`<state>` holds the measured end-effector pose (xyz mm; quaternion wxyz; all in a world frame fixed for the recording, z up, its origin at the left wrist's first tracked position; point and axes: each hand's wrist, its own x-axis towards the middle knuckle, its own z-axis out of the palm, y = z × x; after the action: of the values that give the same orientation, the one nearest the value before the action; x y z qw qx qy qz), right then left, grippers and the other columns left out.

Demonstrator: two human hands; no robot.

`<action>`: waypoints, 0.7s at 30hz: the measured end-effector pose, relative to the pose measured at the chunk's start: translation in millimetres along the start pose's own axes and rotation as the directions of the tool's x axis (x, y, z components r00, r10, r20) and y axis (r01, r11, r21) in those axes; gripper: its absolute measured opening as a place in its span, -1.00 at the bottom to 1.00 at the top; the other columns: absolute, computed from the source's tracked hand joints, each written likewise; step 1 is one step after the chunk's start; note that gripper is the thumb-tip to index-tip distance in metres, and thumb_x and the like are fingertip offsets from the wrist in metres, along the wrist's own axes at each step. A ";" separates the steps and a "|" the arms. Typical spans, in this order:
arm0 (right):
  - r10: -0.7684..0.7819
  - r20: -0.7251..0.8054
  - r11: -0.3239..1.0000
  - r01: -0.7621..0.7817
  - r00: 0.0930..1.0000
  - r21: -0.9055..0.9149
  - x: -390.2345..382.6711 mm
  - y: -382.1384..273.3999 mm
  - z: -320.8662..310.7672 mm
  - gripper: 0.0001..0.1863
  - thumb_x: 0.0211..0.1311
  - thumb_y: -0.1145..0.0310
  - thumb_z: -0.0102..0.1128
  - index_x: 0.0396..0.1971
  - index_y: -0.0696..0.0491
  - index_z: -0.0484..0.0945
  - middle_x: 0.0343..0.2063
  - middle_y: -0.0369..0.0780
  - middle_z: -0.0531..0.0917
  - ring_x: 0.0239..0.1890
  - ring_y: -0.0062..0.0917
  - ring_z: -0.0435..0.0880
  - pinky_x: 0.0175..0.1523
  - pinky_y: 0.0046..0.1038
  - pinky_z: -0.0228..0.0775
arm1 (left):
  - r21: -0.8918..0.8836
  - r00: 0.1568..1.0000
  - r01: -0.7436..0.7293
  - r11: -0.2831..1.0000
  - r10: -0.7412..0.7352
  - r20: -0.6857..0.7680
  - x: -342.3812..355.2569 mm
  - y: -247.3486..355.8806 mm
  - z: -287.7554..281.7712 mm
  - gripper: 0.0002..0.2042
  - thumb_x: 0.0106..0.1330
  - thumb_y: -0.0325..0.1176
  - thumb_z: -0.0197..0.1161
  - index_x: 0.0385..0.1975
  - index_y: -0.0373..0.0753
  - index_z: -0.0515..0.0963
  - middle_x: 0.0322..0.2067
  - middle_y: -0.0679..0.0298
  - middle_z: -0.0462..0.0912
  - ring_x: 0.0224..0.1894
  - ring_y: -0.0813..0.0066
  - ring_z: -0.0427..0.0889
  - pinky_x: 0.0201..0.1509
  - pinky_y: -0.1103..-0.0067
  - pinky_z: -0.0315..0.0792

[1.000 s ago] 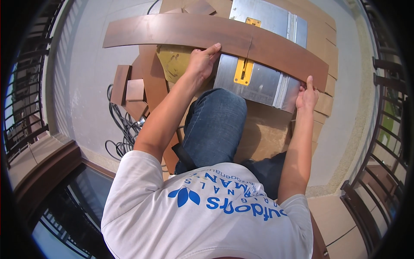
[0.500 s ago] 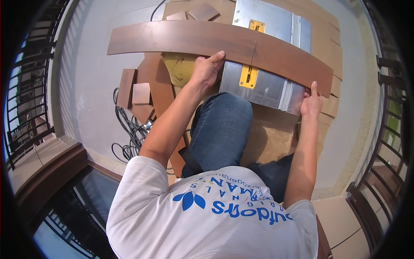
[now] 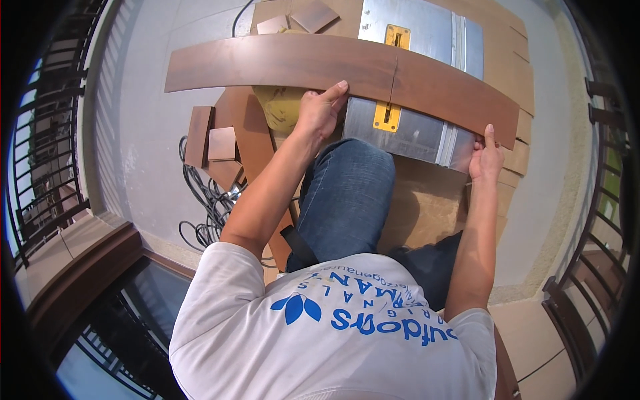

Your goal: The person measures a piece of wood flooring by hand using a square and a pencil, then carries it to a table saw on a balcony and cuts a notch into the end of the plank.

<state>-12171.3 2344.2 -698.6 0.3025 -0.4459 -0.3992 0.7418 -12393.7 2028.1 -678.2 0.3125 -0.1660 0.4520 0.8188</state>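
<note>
Fingers of the left hand pinch the plank at its near edge, thumb on top and the rest mostly hidden; those of the right hand grip the same edge by the plank's right end, thumb up and the others curled under. Between the two sets of fingers, a thin dark slit runs in from that edge, in line with a yellow insert in the metal surface that the plank lies across. Just left of the left fingers, a yellow panel shows under the plank. Nearer the body than the fingers is a knee in jeans, with cardboard on its right. Farther left of the left fingers lie offcuts and coiled cords. Well apart from the right fingers, farther right, stands a dark railing.
</note>
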 end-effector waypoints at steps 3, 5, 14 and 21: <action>0.000 0.008 1.000 0.000 1.000 -0.001 0.5 0.3 -4.0 -0.73 0.35 0.39 0.30 -0.01 0.08 0.52 -0.22 -0.32 0.64 -0.35 -0.61 0.57 -0.35 -0.57 0.38 | 0.015 1.000 -0.004 1.000 0.004 -0.001 -3.5 -0.2 0.0 -0.72 0.32 -0.56 0.31 -0.02 -0.40 0.45 -0.12 0.18 0.63 -0.08 0.42 0.66 0.12 0.57 0.58; 0.003 0.014 1.000 -0.003 1.000 -0.004 -0.4 0.4 -4.8 -0.73 0.36 0.39 0.29 -0.01 0.08 0.52 -0.22 -0.31 0.64 -0.34 -0.61 0.57 -0.34 -0.57 0.39 | -0.008 1.000 -0.004 1.000 0.003 -0.018 -5.1 0.0 1.2 -0.75 0.30 -0.60 0.30 -0.06 -0.40 0.47 -0.12 0.16 0.62 -0.07 0.37 0.66 0.18 0.52 0.56; 0.010 -0.010 1.000 -0.010 1.000 -0.012 -8.1 -3.2 -1.6 -0.75 0.35 0.39 0.30 -0.03 0.05 0.53 -0.24 -0.34 0.65 -0.37 -0.62 0.55 -0.38 -0.58 0.35 | -0.004 1.000 -0.006 1.000 0.006 0.004 -7.5 -3.8 -2.1 -0.75 0.33 -0.55 0.30 -0.06 -0.41 0.46 -0.15 0.21 0.64 -0.10 0.46 0.67 0.10 0.60 0.59; 0.028 -0.009 0.999 -0.028 1.000 -0.025 -11.5 -3.5 -1.6 -0.76 0.36 0.38 0.29 -0.03 0.02 0.52 -0.25 -0.36 0.64 -0.37 -0.65 0.54 -0.40 -0.60 0.28 | 0.015 1.000 -0.013 1.000 0.013 0.001 -7.2 -4.6 -6.7 -0.77 0.34 -0.54 0.29 -0.07 -0.39 0.47 -0.15 0.19 0.64 -0.09 0.46 0.67 0.08 0.62 0.59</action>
<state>-12164.7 2337.2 -691.2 0.2882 -0.4585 -0.4006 0.7391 -12385.3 2021.6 -680.7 0.3088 -0.1602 0.4589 0.8176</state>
